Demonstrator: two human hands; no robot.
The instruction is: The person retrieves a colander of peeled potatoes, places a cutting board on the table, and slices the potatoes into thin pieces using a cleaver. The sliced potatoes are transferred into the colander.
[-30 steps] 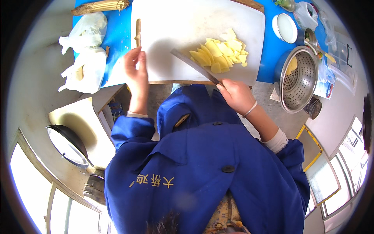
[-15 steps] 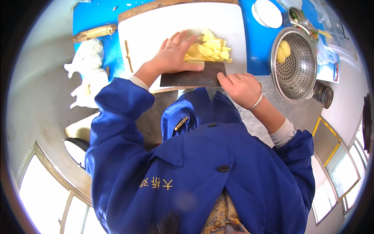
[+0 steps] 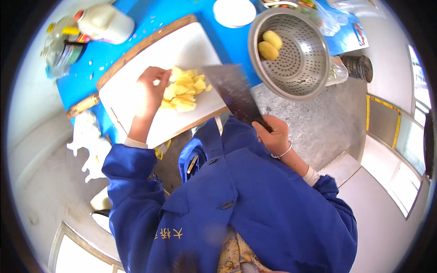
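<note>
A pile of pale yellow cut potato pieces (image 3: 184, 91) lies on the white cutting board (image 3: 129, 102). At the pile's left edge, my left hand (image 3: 152, 86) has its thumb and fingers curled together; whether anything is between the fingertips cannot be made out. My right hand (image 3: 274, 135) grips a cleaver (image 3: 234, 93) near its handle. The dark broad blade tilts up and to the left, off the board's right edge and apart from the potato pieces.
A metal colander (image 3: 321, 68) holding peeled potatoes (image 3: 269, 50) stands right of the board. Behind it are a white round lid or plate (image 3: 234, 12) and a bowl of vegetables. Bottles (image 3: 107, 23) stand far left; white plastic bags (image 3: 86, 136) hang at the blue table's left edge.
My right hand has lifted the cleaver off the board's front edge and swung it right. My left hand has left the blade and moved to the pile's left side. The view has turned right.
</note>
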